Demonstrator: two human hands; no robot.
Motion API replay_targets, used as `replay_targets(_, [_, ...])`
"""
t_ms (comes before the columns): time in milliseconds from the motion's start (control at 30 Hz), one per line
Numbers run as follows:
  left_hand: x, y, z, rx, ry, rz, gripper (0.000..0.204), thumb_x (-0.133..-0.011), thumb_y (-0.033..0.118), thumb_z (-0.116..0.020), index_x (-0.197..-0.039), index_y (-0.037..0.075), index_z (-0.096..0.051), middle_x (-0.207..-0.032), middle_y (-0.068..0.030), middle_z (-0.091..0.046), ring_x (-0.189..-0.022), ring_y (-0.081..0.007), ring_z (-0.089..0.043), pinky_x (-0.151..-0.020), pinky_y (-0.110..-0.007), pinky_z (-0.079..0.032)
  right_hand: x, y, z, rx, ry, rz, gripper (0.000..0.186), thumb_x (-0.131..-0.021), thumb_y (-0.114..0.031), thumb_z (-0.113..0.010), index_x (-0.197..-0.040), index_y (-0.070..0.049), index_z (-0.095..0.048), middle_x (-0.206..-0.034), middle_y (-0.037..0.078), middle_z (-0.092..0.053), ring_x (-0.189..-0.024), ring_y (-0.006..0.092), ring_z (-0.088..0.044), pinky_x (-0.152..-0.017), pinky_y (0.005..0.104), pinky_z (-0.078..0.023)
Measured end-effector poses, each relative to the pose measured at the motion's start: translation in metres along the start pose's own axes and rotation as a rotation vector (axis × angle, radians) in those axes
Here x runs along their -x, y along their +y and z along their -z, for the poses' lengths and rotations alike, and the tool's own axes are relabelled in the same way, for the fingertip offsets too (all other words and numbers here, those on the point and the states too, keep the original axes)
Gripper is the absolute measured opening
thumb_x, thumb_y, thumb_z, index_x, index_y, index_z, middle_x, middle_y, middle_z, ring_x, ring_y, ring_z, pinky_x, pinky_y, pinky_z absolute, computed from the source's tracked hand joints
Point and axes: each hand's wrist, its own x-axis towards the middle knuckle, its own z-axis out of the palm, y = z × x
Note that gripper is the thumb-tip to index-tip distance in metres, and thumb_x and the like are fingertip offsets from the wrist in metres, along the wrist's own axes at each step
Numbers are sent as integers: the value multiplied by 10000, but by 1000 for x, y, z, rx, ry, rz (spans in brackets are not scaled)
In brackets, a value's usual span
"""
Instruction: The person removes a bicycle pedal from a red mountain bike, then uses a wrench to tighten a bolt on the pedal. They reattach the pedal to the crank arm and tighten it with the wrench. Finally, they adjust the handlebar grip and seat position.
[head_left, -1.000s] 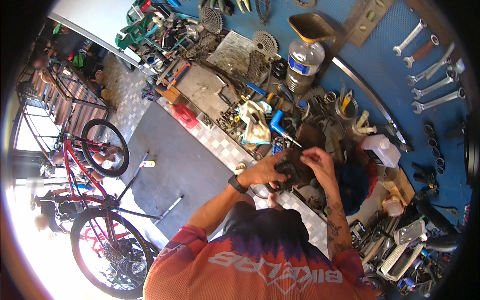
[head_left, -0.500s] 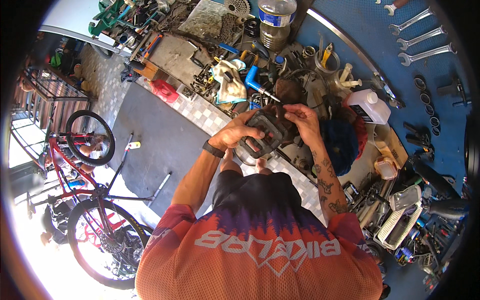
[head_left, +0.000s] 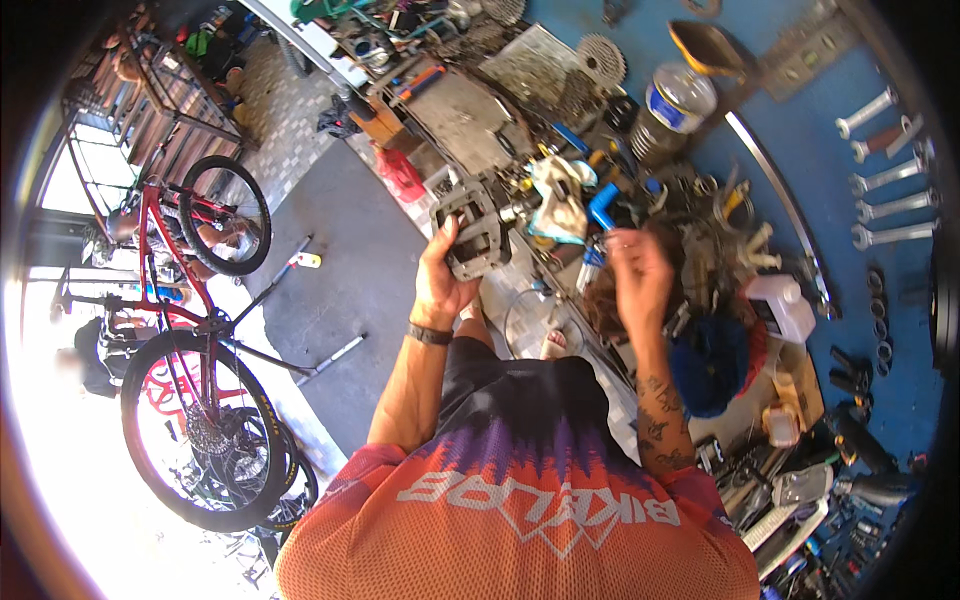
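My left hand [head_left: 442,282] grips a dark bicycle pedal [head_left: 472,228] by its near side, thumb on the frame. A short metal spindle [head_left: 516,211] sticks out of the pedal to the right. My right hand [head_left: 642,272] is apart from the pedal, over the cluttered bench, its fingers drawn together and somewhat blurred. What it pinches, if anything, cannot be made out. Just beyond its fingertips is a blue-handled tool [head_left: 603,206], its shaft partly hidden by the hand. A stained cloth [head_left: 560,195] lies left of that tool.
A red bicycle [head_left: 185,270] stands at the left beside a dark mat [head_left: 320,250]. On the bench are a large plastic bottle [head_left: 675,105], a white jug [head_left: 782,308] and a dark blue cloth [head_left: 710,370]. Several wrenches [head_left: 895,205] hang on the blue board at right.
The view has turned. My left hand has carried the pedal leftward, away from my right hand. My right hand has left the pedal and come close to the blue-handled tool.
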Motion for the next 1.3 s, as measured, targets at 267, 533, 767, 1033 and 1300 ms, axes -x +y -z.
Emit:
replay_targets(267, [-35,99,22,-375,112,-412,571,-930,31,-722,-1441,33,-469,-1300,-155,-639,-1196,-301,-674,-1005,-434,-602,-27,-64,-238,-427,-337,-229,337,-980,-137,-782,-1213,37,-614,-1060,95,-715,-841,133,-714,-630,276,-606])
replay_targets(533, [-153,271,137,-265,436,-428,539,-963,-54,-672,-1435,106,-467,-1258,-109,-652,-1136,-245,-698,-900,-416,-650,-100,-53,-467,-467,-401,-471,252,-966,-87,-782,-1110,13,-600,-827,57,-681,-734,107,-674,-598,244,-550])
replay_targets(767, [-193,360,231,-290,554,-100,472,-994,33,-669,-1437,71,-513,-1281,-148,-689,-1147,-283,-716,-901,-463,-663,-132,-8,-504,103,-399,-158,279,-972,-282,-784,-1066,-29,-711,-973,95,-775,-855,214,-754,-769,344,-595])
replay_targets(1033, [-210,396,261,-306,497,88,330,-1024,77,-651,-1347,45,-597,-1189,-142,-733,-1039,-243,-744,-773,-361,-681,-151,8,-405,556,88,-212,176,-953,-168,-762,-1086,-71,-699,-1019,109,-728,-865,262,-726,-770,382,-585])
replay_targets(1300, [-252,400,264,-337,433,150,354,-1034,109,-660,-1372,38,-584,-1231,-152,-717,-1098,-236,-725,-834,-342,-667,-103,10,-230,1301,488,-379,617,-785,-283,-866,-1338,-122,-645,-1254,135,-664,-1173,368,-631,-1018,530,-449])
